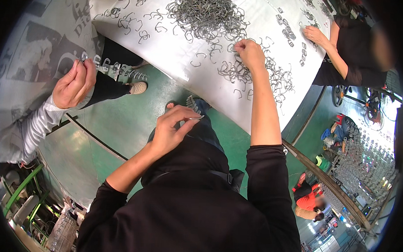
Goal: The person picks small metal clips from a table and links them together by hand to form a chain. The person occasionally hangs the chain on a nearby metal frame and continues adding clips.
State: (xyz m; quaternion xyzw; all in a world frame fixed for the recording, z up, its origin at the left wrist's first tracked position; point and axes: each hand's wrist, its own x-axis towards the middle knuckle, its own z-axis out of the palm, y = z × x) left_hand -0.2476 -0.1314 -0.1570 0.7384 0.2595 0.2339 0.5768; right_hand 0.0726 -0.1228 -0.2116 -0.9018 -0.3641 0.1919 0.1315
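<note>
My left hand is closed in front of my body, below the table's near edge. Its fingers grip a thin metal strip; a row of small metal clips shows just beyond the fingers. My right hand reaches over the white table with its thumb and fingers pinched together. Whatever is between those fingertips is too small to make out. Loose bent metal clips lie scattered under and around this hand. Farther back rises a large heap of the same grey clips.
At left, a co-worker's hand holds a row of metal clips. Another co-worker's hand works at the table's right side, beside grouped clips. A long wooden beam runs at the lower right, near racks of hanging metal parts.
</note>
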